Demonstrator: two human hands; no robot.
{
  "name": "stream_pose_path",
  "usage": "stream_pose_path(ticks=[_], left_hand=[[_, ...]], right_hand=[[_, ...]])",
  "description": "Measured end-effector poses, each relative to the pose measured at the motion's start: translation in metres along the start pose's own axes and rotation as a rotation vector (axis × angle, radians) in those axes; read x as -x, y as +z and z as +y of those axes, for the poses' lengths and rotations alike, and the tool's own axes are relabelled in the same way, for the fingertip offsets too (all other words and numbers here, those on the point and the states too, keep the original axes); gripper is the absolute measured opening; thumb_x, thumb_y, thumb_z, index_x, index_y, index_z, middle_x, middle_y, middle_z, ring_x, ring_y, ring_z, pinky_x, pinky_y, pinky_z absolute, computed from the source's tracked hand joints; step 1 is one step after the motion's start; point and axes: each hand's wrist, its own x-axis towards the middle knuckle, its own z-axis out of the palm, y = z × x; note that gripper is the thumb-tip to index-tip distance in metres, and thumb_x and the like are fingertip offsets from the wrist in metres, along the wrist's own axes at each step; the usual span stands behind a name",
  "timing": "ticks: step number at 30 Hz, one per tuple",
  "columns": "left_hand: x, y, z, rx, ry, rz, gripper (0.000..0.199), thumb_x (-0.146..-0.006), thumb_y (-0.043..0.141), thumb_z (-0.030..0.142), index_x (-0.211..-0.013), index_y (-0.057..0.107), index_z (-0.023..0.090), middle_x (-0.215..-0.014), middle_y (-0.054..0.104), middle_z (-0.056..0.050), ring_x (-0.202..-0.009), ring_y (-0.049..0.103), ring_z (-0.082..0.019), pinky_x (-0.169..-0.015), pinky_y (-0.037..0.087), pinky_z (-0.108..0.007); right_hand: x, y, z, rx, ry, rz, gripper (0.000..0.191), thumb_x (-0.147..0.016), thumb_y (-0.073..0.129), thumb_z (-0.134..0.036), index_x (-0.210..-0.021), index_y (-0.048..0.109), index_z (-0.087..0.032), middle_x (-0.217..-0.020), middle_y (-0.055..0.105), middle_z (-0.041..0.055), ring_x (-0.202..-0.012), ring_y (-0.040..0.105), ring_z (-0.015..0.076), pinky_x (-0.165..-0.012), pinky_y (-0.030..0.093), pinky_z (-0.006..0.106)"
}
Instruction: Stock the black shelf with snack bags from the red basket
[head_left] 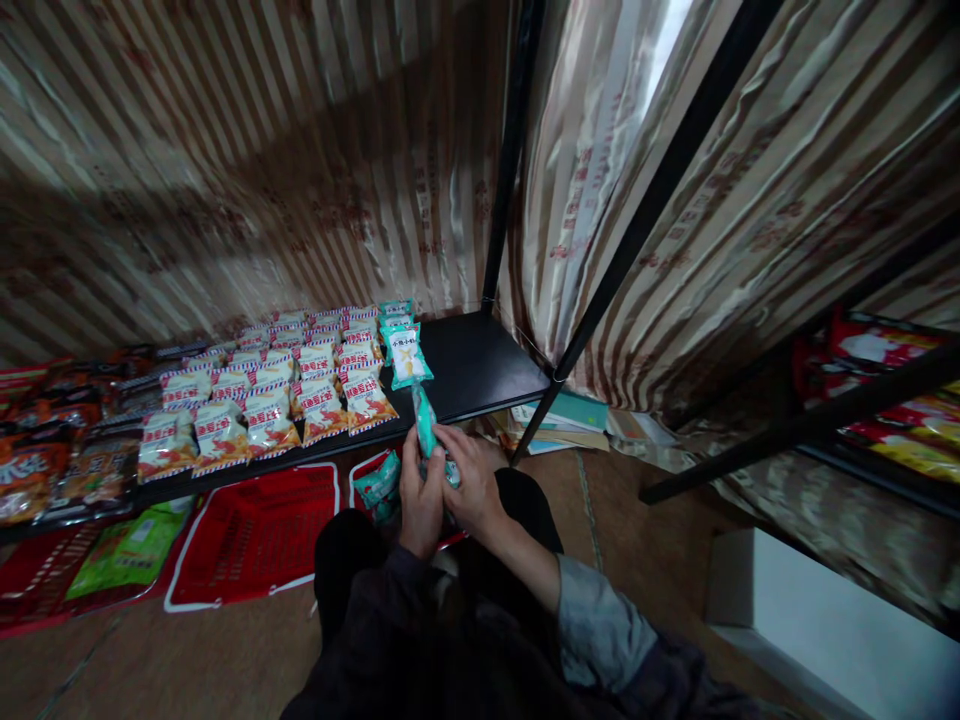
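Observation:
Both my hands meet in front of the shelf's near edge around a teal snack packet (pixel 424 422), which stands on its narrow side. My left hand (pixel 421 495) is closed on its lower left side. From the right, my right hand (pixel 466 478) has its fingers pressed on the same packet. Just beyond them on the black shelf (pixel 480 365), a teal and white snack packet (pixel 407 356) lies at the front of a short row. To its left stand several rows of white and orange snack packets (pixel 270 420). More teal packets (pixel 381 487) sit in a basket below my hands.
Red baskets (pixel 259 535) stand under the shelf, one with a green packet (pixel 135 548). Dark snack packets (pixel 34 450) fill the shelf's left end. Black posts (pixel 600 310) rise at right. Papers (pixel 562 420) lie behind a post; a white box (pixel 840 630) stands lower right.

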Motion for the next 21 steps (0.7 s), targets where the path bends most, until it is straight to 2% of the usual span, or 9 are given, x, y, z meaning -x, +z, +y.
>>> stream_pose_path(ticks=[3, 6, 10, 12, 14, 18, 21], left_hand=[[-0.004, -0.006, -0.001, 0.080, -0.053, -0.015, 0.043, -0.081, 0.057, 0.044, -0.117, 0.053, 0.022, -0.120, 0.060, -0.008, -0.111, 0.056, -0.019, -0.096, 0.041, -0.029], [-0.008, -0.014, -0.001, 0.090, -0.116, 0.034, 0.041, -0.078, 0.058, 0.049, -0.106, 0.059, 0.019, -0.105, 0.066, -0.008, -0.097, 0.062, -0.018, -0.086, 0.046, -0.028], [-0.009, -0.020, 0.004, 0.153, -0.203, 0.079, 0.048, -0.072, 0.061, 0.056, -0.099, 0.062, 0.016, -0.095, 0.070, -0.008, -0.084, 0.065, -0.019, -0.074, 0.050, -0.029], [-0.008, -0.021, 0.007, 0.240, -0.243, 0.098, 0.051, -0.070, 0.063, 0.056, -0.100, 0.063, 0.015, -0.095, 0.070, -0.009, -0.087, 0.066, -0.022, -0.074, 0.051, -0.030], [-0.008, -0.022, 0.008, 0.308, -0.292, 0.134, 0.048, -0.067, 0.067, 0.051, -0.099, 0.064, 0.015, -0.097, 0.070, -0.010, -0.093, 0.065, -0.024, -0.078, 0.051, -0.032], [-0.008, -0.027, 0.000, 0.331, -0.396, 0.146, 0.039, -0.066, 0.071, 0.041, -0.097, 0.067, 0.018, -0.102, 0.069, -0.010, -0.101, 0.063, -0.026, -0.084, 0.051, -0.036], [-0.006, -0.028, -0.005, 0.355, -0.429, 0.095, 0.037, -0.065, 0.072, 0.040, -0.096, 0.068, 0.021, -0.103, 0.070, -0.008, -0.103, 0.062, -0.026, -0.090, 0.048, -0.039]], right_hand=[[0.005, 0.002, -0.006, 0.098, -0.072, -0.035, 0.045, -0.081, 0.053, -0.020, -0.126, 0.055, -0.022, -0.125, 0.056, 0.0116, -0.114, 0.051, 0.0259, -0.097, 0.043, 0.045], [0.007, 0.001, -0.010, 0.101, -0.119, -0.064, 0.038, -0.083, 0.054, -0.021, -0.121, 0.059, -0.022, -0.121, 0.059, 0.0108, -0.110, 0.054, 0.0250, -0.095, 0.045, 0.044], [0.001, -0.007, -0.008, -0.002, -0.071, 0.012, 0.030, -0.087, 0.050, -0.025, -0.114, 0.062, -0.024, -0.115, 0.062, 0.0086, -0.107, 0.056, 0.0222, -0.094, 0.044, 0.041], [-0.006, -0.012, -0.001, -0.075, 0.037, 0.095, 0.030, -0.087, 0.049, -0.030, -0.114, 0.061, -0.023, -0.116, 0.061, 0.0094, -0.109, 0.055, 0.0226, -0.096, 0.043, 0.041], [-0.013, -0.015, 0.007, -0.203, 0.202, 0.126, 0.034, -0.086, 0.051, -0.037, -0.114, 0.060, -0.021, -0.115, 0.062, 0.0101, -0.106, 0.056, 0.0231, -0.094, 0.044, 0.040], [-0.023, -0.016, 0.015, -0.577, 0.520, 0.002, 0.044, -0.076, 0.060, -0.052, -0.106, 0.064, -0.020, -0.101, 0.068, 0.0063, -0.088, 0.062, 0.0205, -0.079, 0.049, 0.033], [-0.025, -0.016, 0.012, -0.772, 0.646, -0.021, 0.045, -0.068, 0.067, -0.057, -0.092, 0.069, -0.018, -0.081, 0.070, 0.0025, -0.070, 0.061, 0.0165, -0.063, 0.047, 0.026]])
